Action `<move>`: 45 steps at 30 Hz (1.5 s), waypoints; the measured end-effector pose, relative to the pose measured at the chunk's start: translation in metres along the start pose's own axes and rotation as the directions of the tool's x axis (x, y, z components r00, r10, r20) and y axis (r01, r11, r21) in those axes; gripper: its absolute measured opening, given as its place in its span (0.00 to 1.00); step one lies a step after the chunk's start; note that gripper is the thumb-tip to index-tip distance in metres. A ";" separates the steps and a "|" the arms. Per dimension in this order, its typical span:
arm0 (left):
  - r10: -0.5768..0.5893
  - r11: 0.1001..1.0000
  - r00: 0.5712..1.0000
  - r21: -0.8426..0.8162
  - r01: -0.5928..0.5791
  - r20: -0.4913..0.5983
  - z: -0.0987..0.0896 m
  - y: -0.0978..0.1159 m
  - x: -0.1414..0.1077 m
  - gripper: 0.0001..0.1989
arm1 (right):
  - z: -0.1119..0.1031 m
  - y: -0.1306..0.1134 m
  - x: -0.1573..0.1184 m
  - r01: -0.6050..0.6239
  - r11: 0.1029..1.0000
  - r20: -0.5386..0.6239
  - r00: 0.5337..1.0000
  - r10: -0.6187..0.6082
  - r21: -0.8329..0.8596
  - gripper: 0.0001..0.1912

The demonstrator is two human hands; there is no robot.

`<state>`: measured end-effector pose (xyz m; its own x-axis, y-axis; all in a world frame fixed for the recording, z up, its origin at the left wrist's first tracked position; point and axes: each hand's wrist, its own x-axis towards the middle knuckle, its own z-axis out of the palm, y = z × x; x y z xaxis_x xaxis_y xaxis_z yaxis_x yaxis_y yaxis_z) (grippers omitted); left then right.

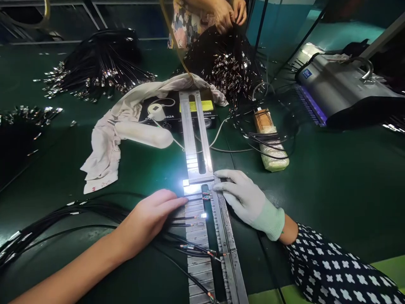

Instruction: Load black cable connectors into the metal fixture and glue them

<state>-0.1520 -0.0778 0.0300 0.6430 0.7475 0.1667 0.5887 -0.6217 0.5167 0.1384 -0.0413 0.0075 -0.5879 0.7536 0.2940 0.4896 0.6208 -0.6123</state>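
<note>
My bare left hand (155, 213) has its fingers pressed together on a black cable (193, 194), which lies across a slotted metal fixture (196, 236). The cable's small-wired end reaches over the fixture's dark centre slot. My right hand (243, 198), in a white glove with a green cuff, is open. Its outstretched fingertips touch the metal rail (225, 228) on the right side. More cables with coppery ends (202, 251) lie over the lower grooves. A small bright lamp (186, 183) shines just above my left fingertips. My left fingers partly hide the cables beneath them.
A black box (164, 124) stands behind the fixture, with a white cloth (104, 147) and a white oblong device (144, 134). Cable bundles (101, 63) lie at the back. A wrapped block (272, 145) and grey machine (344, 88) sit right. Another person's hands (226, 14) handle cables opposite.
</note>
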 end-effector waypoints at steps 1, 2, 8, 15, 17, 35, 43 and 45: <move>-0.001 1.000 1.000 -0.004 0.001 0.018 -0.001 -0.001 0.001 0.20 | 0.000 0.000 0.000 0.001 1.000 0.000 1.000 -0.001 0.001 0.14; 0.001 1.000 0.999 -0.013 -0.001 0.032 -0.001 -0.001 0.003 0.20 | 0.000 0.000 0.000 0.001 1.000 -0.001 1.000 -0.001 0.002 0.14; 0.050 0.997 0.999 -0.054 -0.049 0.022 -0.001 -0.005 0.007 0.20 | -0.001 -0.001 0.000 0.002 1.000 -0.011 1.000 -0.002 0.004 0.14; 0.020 0.980 0.998 0.201 -0.007 -0.063 0.007 0.001 -0.002 0.22 | 0.000 0.000 0.000 -0.019 1.000 -0.004 1.000 0.019 0.010 0.15; -0.010 0.949 0.994 0.313 0.043 -0.106 0.010 0.005 -0.007 0.23 | 0.000 0.000 0.001 -0.013 1.000 -0.007 1.000 0.013 0.014 0.15; -0.242 0.945 0.969 -0.218 0.245 0.038 0.002 0.020 -0.017 0.07 | -0.005 -0.005 -0.017 -0.061 0.998 0.011 0.998 0.061 0.000 0.13; -0.151 0.982 0.987 -0.119 0.144 -0.057 0.004 0.016 0.000 0.13 | -0.004 -0.003 -0.014 -0.077 0.997 -0.007 0.997 0.077 0.026 0.12; -0.132 0.978 0.990 -0.170 0.122 -0.051 0.002 0.013 0.001 0.14 | -0.004 -0.004 -0.014 -0.085 0.996 -0.006 0.996 0.086 0.031 0.12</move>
<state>-0.1426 -0.0851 0.0355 0.5338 0.8340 0.1397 0.5706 -0.4772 0.6684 0.1473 -0.0531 0.0090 -0.5399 0.8053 0.2448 0.5180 0.5471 -0.6575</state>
